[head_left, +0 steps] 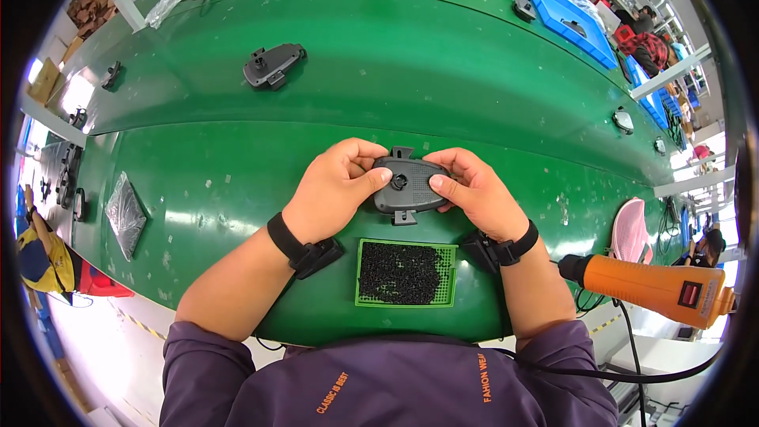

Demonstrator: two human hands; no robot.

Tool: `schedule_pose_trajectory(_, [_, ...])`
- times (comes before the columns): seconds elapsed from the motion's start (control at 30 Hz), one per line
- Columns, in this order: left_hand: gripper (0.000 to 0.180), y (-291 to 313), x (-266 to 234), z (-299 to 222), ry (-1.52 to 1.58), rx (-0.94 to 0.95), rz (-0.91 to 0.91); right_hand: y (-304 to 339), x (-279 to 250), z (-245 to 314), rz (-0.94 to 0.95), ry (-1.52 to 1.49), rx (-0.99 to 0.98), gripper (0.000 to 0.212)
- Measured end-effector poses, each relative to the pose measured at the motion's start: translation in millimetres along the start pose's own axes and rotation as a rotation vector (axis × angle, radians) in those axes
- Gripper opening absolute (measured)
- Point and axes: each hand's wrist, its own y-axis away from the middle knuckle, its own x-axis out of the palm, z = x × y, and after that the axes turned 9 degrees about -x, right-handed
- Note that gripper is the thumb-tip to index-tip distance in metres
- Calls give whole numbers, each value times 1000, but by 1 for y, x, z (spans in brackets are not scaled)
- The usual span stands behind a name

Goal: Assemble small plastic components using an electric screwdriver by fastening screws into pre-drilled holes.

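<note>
Between my two hands is a black plastic phone holder (423, 182), held a little above the green table, with a round knob on its face and clamp arms sticking out at its far and near sides. My left hand (341, 182) pinches its left end, thumb on top beside the knob. At the opposite end my right hand (472, 190) grips it, thumb on the dotted face and fingers underneath. Close in front of my body lies a green mesh tray (447, 277) with many tiny black parts (399, 273) in it.
Another phone holder (273, 66) lies farther off on the green table (237, 166). A clear plastic bag (126, 216) is at left. At right hang an orange electric tool (656, 289) and its cable, near a pink object (630, 229). Blue trays (569, 24) stand at the back right.
</note>
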Motion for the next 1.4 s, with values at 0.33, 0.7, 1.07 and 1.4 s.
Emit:
schedule_pose_trajectory(0.33, [31, 81, 30, -26, -1082, 584, 256, 74, -81, 96, -9, -420, -696, 48])
schedule_pose_trajectory(0.7, [12, 72, 39, 9, -1087, 601, 194, 122, -24, 113, 225, -170, -812, 70])
schedule_pose_trajectory(1.07, [8, 73, 29, 3, -927, 596, 135, 57, -16, 95, -209, -134, -958, 80])
schedule_pose_trajectory(1.4, [9, 59, 27, -24, -668, 558, 34, 51, -6, 127, -409, -183, -864, 82])
